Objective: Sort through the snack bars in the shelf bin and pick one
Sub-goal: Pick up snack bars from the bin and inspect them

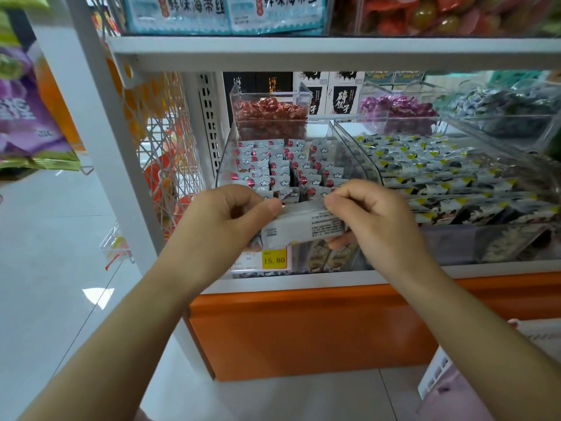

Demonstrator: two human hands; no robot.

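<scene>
- Head view: you are holding one snack bar (300, 226) with both hands, in front of the near edge of the clear shelf bin (360, 159) and just above its front lip.
- Your left hand (223, 221) is gripping the bar's left end, with the thumb lying across the top and the other fingers curled underneath.
- Your right hand (375, 218) is pinching the bar's right end, thumb and forefinger meeting on its upper edge and one fingertip showing beneath the wrapper.
- The bar is lying roughly level between the two hands, its pale printed back turned up towards you; the small print is too blurred to read.
- The remaining snack bars (280, 170) are standing on end in rows inside the bin, directly behind your hands, their white wrappers showing red dots and cloud shapes.
- A yellow price tag (274, 260) reading 15.80 is sitting on the bin's front, just below the bar you are holding.
- A small clear box of red sweets (270, 115) is resting at the back of the bin.
- To the right, a neighbouring bin of yellow-cornered packets (440, 173) is lying beside your right hand, without touching it.
</scene>
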